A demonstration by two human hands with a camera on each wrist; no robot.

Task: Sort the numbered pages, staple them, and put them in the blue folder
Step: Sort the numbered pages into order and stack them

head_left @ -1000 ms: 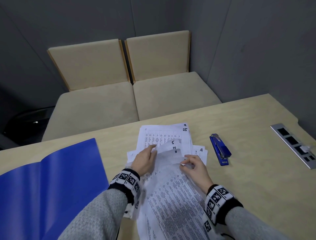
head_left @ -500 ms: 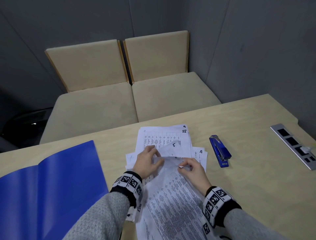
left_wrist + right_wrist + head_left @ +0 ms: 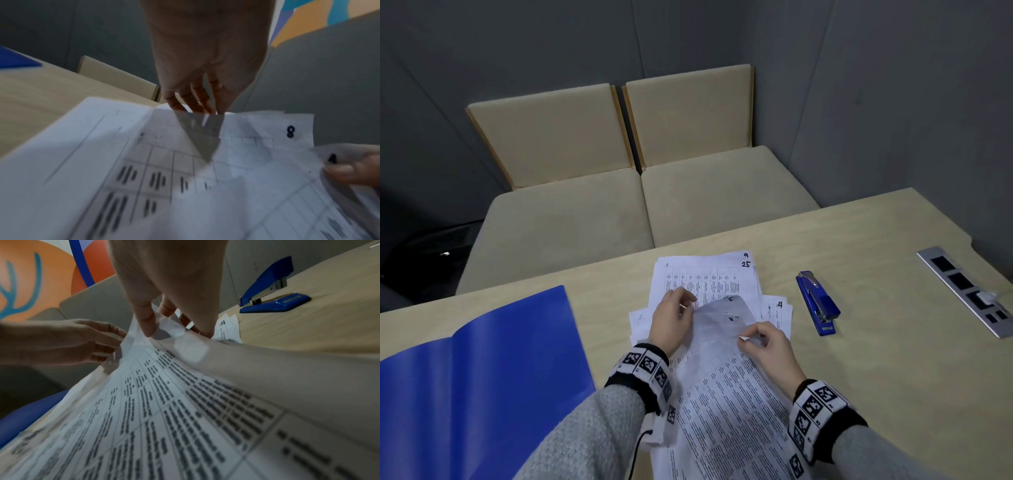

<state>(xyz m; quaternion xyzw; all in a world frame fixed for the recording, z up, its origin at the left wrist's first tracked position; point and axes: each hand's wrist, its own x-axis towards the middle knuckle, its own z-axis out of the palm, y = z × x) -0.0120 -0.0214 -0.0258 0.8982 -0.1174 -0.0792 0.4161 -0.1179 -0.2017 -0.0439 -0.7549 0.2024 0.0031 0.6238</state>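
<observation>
A loose pile of numbered printed pages [image 3: 722, 270] lies mid-table, its top sheet marked 9 and 25. A sheet marked 4 [image 3: 779, 305] sticks out on the right. Several pages are lifted off the pile toward me. My left hand [image 3: 674, 318] holds their left edge, its fingers [image 3: 197, 104] tucked behind the top edge of the page marked 8 [image 3: 290, 132]. My right hand [image 3: 756, 339] pinches the right corner of the lifted sheets [image 3: 164, 331] between thumb and fingers. The blue folder [image 3: 482, 377] lies open on the left. The blue stapler [image 3: 818, 303] sits to the right of the pile.
The wooden table [image 3: 893, 359] carries a grey socket panel [image 3: 969, 294] at its far right edge. Two beige cushioned seats [image 3: 640, 192] stand behind the table against dark grey walls.
The fanned corners have shifted: the corner marked 18 no longer shows, and 8 lies just under the top corner. My right hand has slid slightly nearer me. Stapler and folder are unmoved.
</observation>
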